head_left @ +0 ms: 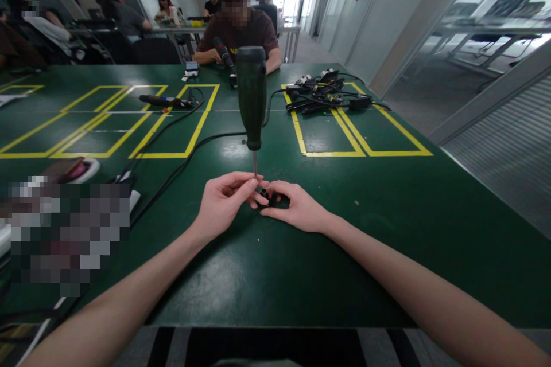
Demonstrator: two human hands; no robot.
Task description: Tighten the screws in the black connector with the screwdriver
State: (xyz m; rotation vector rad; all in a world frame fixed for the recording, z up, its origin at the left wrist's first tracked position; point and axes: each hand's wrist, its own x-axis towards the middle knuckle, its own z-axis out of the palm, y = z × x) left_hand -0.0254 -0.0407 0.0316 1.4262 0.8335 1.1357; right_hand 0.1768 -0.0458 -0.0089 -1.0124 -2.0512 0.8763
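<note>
Upright in front of me stands a screwdriver [252, 97] with a thick dark green handle and a thin metal shaft pointing down. My left hand [226, 200] pinches the shaft near its lower end between thumb and fingers. My right hand [297, 205] is closed around a small black part [280, 202], low over the table. A small round black piece [264, 191] shows between the two hands, close to the left fingers. The fingers hide the screwdriver's tip, and I cannot tell whether it touches the black part.
The green table [387, 200] carries yellow tape rectangles. A heap of black cables [321, 94] lies at back right, a corded black tool [166, 101] at back left. A black cable [185, 160] crosses the left side. Opposite sits a person [239, 28] with another black tool [224, 54].
</note>
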